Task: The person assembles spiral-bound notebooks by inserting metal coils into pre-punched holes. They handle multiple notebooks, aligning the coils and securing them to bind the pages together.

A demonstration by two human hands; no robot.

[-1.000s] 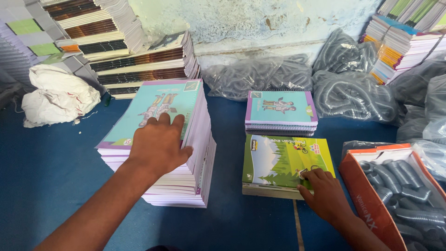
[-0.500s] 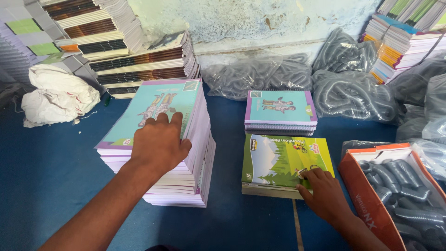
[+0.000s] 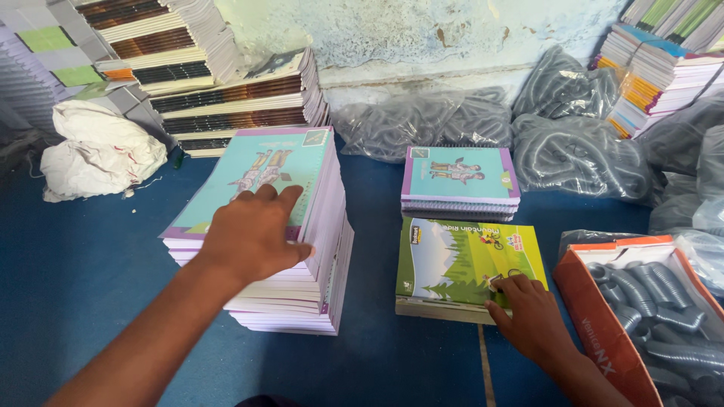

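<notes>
— Where were your hands just then?

— My left hand point(image 3: 253, 235) lay flat and open on top of the tall stack of notebooks point(image 3: 264, 249), fingers spread over the pale blue cover, pressing down and gripping nothing. My right hand point(image 3: 530, 315) rested at the near right corner of the green book point(image 3: 467, 260), fingertips curled onto its edge; whether I had actually pinched the cover I cannot tell.

— And where did those books sit?

— Both sat on the blue cloth point(image 3: 83, 264) on the floor. The tall stack was to the left; the green book lay on a thin pile just beside it, apart from it. Right behind the green one stood a small stack of blue notebooks point(image 3: 460, 181) with purple borders.

— What else was around you?

— An orange box point(image 3: 596, 316) full of grey plastic coils stood close to my right wrist. Bags of grey coils point(image 3: 422, 124) were heaped against the wall, a crumpled white cloth point(image 3: 102, 154) lay at the far left, and more book piles point(image 3: 226, 90) rose behind it.
</notes>
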